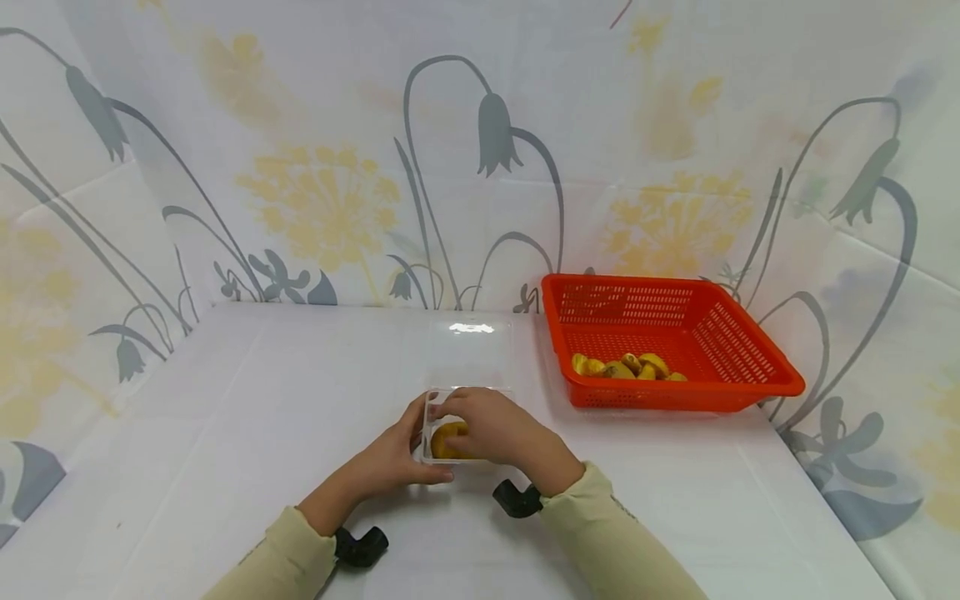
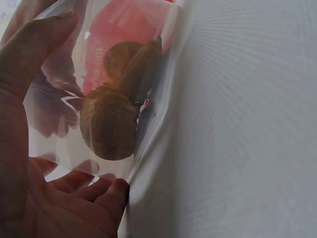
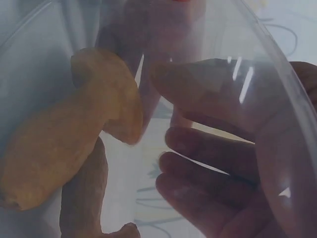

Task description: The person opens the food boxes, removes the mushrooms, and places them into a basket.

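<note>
Both hands (image 1: 450,446) cupped round clear box (image 1: 431,417), fingers curled.

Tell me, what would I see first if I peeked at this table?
The orange basket at the table's back right, with small yellow-brown pieces in its near corner. Then the two hands at the front middle: the left hand holds a clear box, and the right hand covers a yellow piece inside it.

White table (image 1: 247,433) spreads out in front, and a floral cloth backdrop (image 1: 337,167), grey bellflowers and yellow blooms, wraps round the far, left and right sides.
</note>
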A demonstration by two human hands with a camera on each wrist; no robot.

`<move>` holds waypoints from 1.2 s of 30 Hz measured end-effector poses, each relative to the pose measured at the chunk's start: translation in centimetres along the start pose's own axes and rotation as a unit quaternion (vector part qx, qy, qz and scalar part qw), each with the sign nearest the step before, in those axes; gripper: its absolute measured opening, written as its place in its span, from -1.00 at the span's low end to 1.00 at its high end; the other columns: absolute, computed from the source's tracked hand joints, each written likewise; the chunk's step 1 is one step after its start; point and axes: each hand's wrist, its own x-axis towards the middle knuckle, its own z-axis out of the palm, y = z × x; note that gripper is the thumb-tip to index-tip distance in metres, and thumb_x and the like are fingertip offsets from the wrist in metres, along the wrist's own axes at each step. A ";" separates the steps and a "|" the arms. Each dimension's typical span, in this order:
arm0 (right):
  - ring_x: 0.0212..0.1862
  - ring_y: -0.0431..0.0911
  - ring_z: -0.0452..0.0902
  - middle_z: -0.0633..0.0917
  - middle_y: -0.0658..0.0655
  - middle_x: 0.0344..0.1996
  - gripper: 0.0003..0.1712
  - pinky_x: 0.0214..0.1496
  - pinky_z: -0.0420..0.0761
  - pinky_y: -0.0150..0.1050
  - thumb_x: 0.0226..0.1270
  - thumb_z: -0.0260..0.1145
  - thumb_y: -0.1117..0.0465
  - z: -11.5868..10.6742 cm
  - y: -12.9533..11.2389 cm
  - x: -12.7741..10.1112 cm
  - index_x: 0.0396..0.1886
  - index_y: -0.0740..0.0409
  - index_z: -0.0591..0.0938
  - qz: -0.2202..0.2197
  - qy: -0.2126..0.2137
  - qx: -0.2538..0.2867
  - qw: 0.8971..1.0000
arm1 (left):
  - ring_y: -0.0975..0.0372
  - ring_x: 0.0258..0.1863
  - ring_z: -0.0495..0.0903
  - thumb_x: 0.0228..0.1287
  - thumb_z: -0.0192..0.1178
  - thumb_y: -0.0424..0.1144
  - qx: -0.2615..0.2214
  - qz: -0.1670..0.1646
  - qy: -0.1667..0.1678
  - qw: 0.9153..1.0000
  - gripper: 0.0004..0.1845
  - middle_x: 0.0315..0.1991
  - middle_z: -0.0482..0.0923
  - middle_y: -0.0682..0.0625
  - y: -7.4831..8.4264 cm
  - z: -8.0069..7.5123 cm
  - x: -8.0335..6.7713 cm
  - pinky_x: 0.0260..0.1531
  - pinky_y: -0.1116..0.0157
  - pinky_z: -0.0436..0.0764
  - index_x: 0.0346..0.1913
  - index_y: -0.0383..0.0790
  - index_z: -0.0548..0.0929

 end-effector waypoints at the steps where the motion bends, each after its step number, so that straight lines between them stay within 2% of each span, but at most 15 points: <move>1: 0.10 -0.14 0.59 0.70 -0.06 0.03 -0.57 0.19 0.60 -0.19 0.22 0.41 -0.01 0.0 0.0 0.1 0.09 -0.09 0.67 -0.001 -0.003 0.000 1.000 | 0.15 0.54 0.01 -0.08 0.54 -0.04 0.001 0.001 0.000 1.000 0.28 0.56 -0.06 0.06 0.0 0.0 0.0 0.46 0.10 0.17 0.55 0.06 -0.20; 5: 0.05 -0.18 0.60 0.72 -0.08 0.01 -0.54 0.15 0.61 -0.27 0.20 0.43 -0.01 0.0 0.0 0.2 0.11 -0.07 0.67 -0.002 -0.015 0.008 1.000 | 0.13 0.54 0.01 -0.06 0.53 -0.06 0.002 0.011 -0.001 1.000 0.27 0.56 -0.06 0.02 0.1 -0.1 0.0 0.46 0.09 0.17 0.55 0.03 -0.21; 14: -0.18 -0.24 0.55 0.72 -0.10 0.00 -0.52 -0.15 0.57 -0.48 0.19 0.43 0.00 0.0 0.1 0.5 0.13 -0.06 0.66 -0.005 -0.034 0.017 0.999 | 0.05 0.53 0.01 -0.08 0.54 -0.04 0.009 0.003 0.008 1.000 0.28 0.56 -0.07 0.00 0.0 -0.3 0.0 0.44 0.08 0.20 0.56 0.00 -0.19; 19: -0.30 -0.25 0.48 0.73 -0.13 -0.22 -0.62 -0.26 0.53 -0.50 0.20 0.42 -0.01 0.0 0.1 0.5 0.01 -0.06 0.70 0.000 -0.060 0.016 0.998 | 0.05 0.54 -0.01 -0.07 0.54 -0.05 -0.001 0.008 -0.001 1.000 0.28 0.54 0.00 -0.05 -0.2 -0.3 0.1 0.45 0.08 0.17 0.56 0.00 -0.21; 22: -0.31 -0.26 0.48 0.70 -0.14 -0.30 -0.69 -0.25 0.54 -0.48 0.20 0.42 -0.01 0.0 0.1 0.4 -0.08 -0.07 0.72 0.000 -0.064 0.012 0.998 | 0.05 0.54 -0.02 -0.07 0.53 -0.05 -0.005 0.010 -0.003 1.000 0.28 0.54 0.00 -0.06 -0.2 -0.3 0.1 0.46 0.08 0.17 0.55 -0.01 -0.22; 29: -0.25 -0.26 0.52 0.71 -0.08 -0.21 -0.66 -0.16 0.58 -0.47 0.19 0.43 0.00 0.0 0.3 0.4 -0.05 -0.03 0.74 -0.007 -0.066 -0.001 0.998 | 0.24 0.52 0.04 -0.10 0.55 -0.05 -0.007 0.003 -0.004 1.000 0.31 0.55 -0.01 0.08 0.1 -0.2 0.1 0.45 0.11 0.18 0.56 0.04 -0.22; 36: -0.24 -0.25 0.50 0.68 -0.05 -0.22 -0.71 -0.15 0.57 -0.48 0.21 0.42 0.02 -0.1 0.5 0.1 -0.09 -0.02 0.76 -0.030 -0.077 -0.012 0.996 | 0.18 0.52 0.06 -0.12 0.56 -0.08 -0.010 0.006 -0.003 1.000 0.30 0.54 0.01 0.06 0.1 0.1 0.0 0.45 0.02 0.16 0.55 0.04 -0.19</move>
